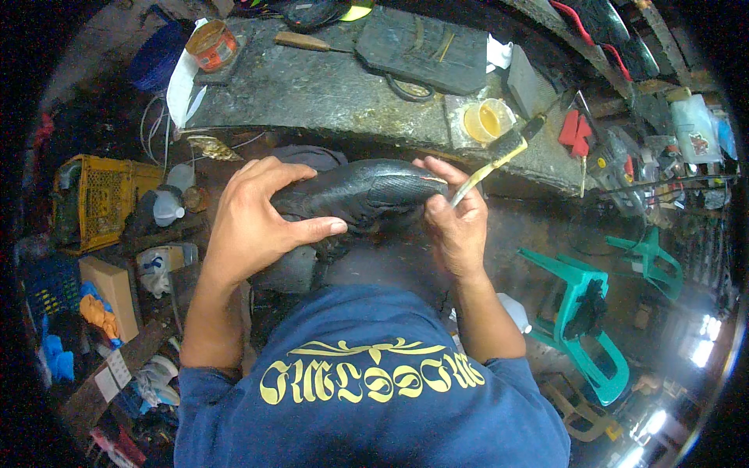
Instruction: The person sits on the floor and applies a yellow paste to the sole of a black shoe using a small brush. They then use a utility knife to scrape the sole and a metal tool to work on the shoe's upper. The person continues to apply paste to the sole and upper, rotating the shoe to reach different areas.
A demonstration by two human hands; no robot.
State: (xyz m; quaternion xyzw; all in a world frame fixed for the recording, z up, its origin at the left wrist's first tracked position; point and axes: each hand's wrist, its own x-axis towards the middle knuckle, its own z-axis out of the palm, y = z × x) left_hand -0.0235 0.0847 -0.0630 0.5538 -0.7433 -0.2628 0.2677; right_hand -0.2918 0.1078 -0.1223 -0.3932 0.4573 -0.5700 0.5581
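Observation:
A black shoe with a smooth, glossy surface and a textured patch lies sideways between my hands, above my lap. My left hand wraps its left end, fingers over the top and thumb along the near side. At the other end, my right hand pinches the shoe's tip and also holds a slim brush smeared pale yellow. The brush slants up and right toward a dark, thick part near the bench. Just beyond it, a clear plastic tub of yellow-orange paste stands on the bench edge.
Across the far side runs a stained workbench bearing a wooden-handled tool, a dark slab and an orange tub. Right of me lies a green plastic stool. A yellow crate stands at left.

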